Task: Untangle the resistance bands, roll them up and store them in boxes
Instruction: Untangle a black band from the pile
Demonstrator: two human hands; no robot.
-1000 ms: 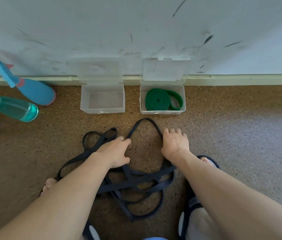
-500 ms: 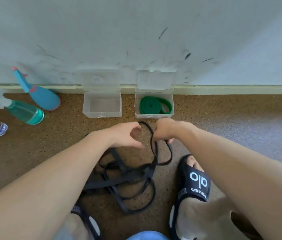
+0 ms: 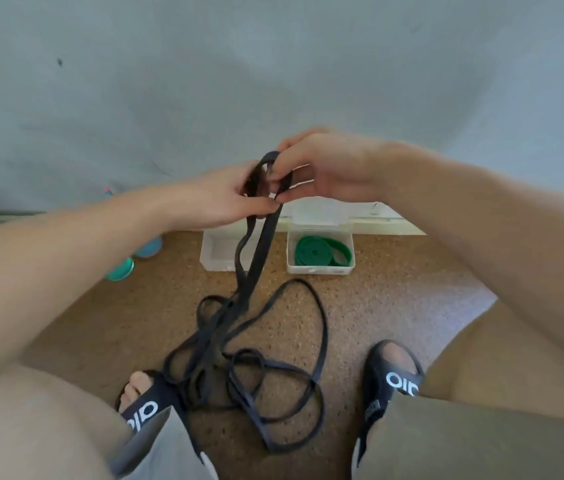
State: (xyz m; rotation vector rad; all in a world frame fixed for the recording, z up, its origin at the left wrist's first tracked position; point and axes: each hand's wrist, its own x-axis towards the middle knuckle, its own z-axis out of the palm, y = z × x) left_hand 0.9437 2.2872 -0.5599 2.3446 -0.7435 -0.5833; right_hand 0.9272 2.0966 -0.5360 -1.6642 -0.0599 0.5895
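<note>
A small loop of the long, flat black rubber resistance band is pinched between the curled fingers of the left hand and the right hand, held raised. The rest is draped down to a tangle on the speckled brown floor. Beyond, a rolled green band is seen inside a clear plastic box, beside another clear box.

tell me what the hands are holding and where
Both hands, left and right, pinch the black band at its raised top loop; the rest trails to the floor.
</note>
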